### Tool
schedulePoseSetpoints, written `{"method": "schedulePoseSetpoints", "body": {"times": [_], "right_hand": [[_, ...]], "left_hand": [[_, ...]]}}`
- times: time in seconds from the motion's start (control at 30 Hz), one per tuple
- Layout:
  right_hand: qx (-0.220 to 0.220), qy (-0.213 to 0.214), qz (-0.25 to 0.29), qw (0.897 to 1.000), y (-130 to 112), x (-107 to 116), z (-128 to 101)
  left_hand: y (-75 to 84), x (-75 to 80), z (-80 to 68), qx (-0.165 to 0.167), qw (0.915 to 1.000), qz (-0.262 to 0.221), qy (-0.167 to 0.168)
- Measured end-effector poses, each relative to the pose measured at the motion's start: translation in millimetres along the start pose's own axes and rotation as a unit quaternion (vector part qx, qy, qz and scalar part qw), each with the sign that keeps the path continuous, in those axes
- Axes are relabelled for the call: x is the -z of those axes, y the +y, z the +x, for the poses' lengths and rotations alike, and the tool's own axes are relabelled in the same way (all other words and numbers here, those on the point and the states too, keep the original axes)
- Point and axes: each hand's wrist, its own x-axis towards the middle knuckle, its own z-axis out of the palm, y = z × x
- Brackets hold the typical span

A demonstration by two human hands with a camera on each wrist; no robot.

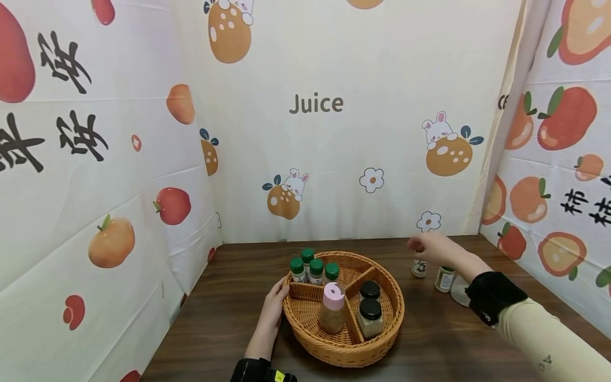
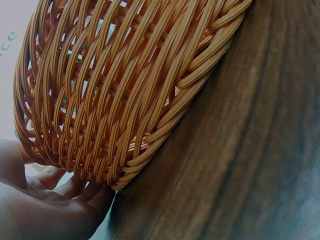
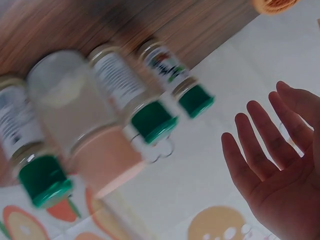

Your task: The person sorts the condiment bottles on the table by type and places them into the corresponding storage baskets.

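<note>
My left hand [image 1: 273,307] grips the left rim of a round wicker basket [image 1: 343,358] on the table; the left wrist view shows the fingers [image 2: 65,190] against its woven side. Several green-capped spice jars [image 1: 316,268] stand in the back left compartment, a pink-capped bottle [image 1: 332,310] in the front one, and two black-capped jars [image 1: 370,318] at the right. My right hand [image 1: 436,249] hangs over a spice jar [image 1: 419,269], apart from it. In the right wrist view the hand [image 3: 280,165] holds nothing, fingers spread, beside green-capped jars [image 3: 122,82] and a wider jar with a pinkish lid [image 3: 107,160].
The dark wooden table [image 1: 215,323] meets a printed cloth backdrop [image 1: 315,143] at its back edge. Similar cloths stand at the left and right. The right forearm partly covers the jars at the right.
</note>
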Motion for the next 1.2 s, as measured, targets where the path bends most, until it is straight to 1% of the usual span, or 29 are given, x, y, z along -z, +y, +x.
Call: {"method": "schedulePoseSetpoints", "body": {"times": [0.1, 0.27, 0.47, 0.6, 0.8, 0.9, 1.0, 1.13, 1.2], "right_hand": [[-0.011, 0.004, -0.008, 1.000, 11, 5, -9], [-0.038, 0.004, -0.006, 0.999, 33, 14, -25], [-0.090, 0.008, -0.002, 0.996, 63, 22, -44], [-0.110, 0.009, -0.008, 0.994, 80, 26, -56], [-0.123, 0.014, -0.017, 0.992, 102, 33, -74], [-0.134, 0.000, -0.017, 0.991, 110, 33, -82], [-0.146, -0.027, -0.009, 0.989, 114, 30, -88], [-0.147, -0.060, 0.016, 0.987, 119, 23, -93], [-0.151, -0.079, 0.041, 0.984, 121, 19, -95]], "left_hand": [[-0.5, 1.2, -0.4, -0.003, 1.0000, 0.002, -0.002], [-1.9, 3.6, -1.1, -0.002, 1.0000, 0.000, 0.001], [-4.4, 4.8, -1.2, -0.006, 1.0000, -0.004, -0.003], [-5.2, 4.7, -1.2, -0.007, 1.0000, -0.003, -0.005], [-1.8, 3.9, -1.9, -0.002, 1.0000, -0.009, -0.002], [-1.5, 3.9, -1.7, -0.002, 1.0000, -0.009, -0.002], [-1.6, 4.0, -1.8, -0.001, 0.9999, -0.011, -0.001], [-2.3, 4.2, -2.2, -0.002, 0.9999, -0.011, -0.004], [-2.2, 3.9, -2.2, -0.002, 0.9999, -0.009, -0.005]]}}
